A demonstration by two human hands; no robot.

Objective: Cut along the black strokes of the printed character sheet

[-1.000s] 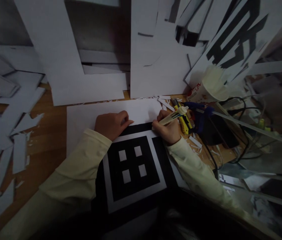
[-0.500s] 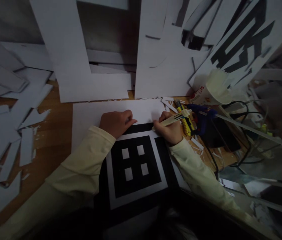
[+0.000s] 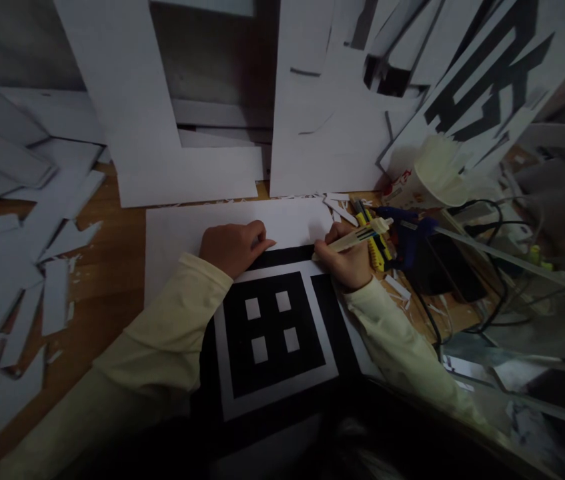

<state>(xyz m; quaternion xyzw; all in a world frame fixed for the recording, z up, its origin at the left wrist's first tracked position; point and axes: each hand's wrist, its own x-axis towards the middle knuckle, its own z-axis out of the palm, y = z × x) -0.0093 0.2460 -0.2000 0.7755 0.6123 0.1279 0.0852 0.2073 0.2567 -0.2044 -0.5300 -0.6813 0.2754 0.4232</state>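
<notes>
My right hand is closed round a thick, pale multicolour pen, its tip down at the upper edge of a black strip. My left hand lies closed at the other end of that strip, fingers curled and thumb side pressed low; whatever is in its fingers is hidden. Under both hands is a white board bearing a black frame round a black square with several small white squares. My sleeves cover part of the board.
White offcuts litter the wooden table at left. Large white cut boards stand behind. At right are a yellow cutter, a blue glue gun, a paper cup, a dark phone and cables.
My right hand has slid slightly right along the black strip with the pen. My left hand has stayed in place.
</notes>
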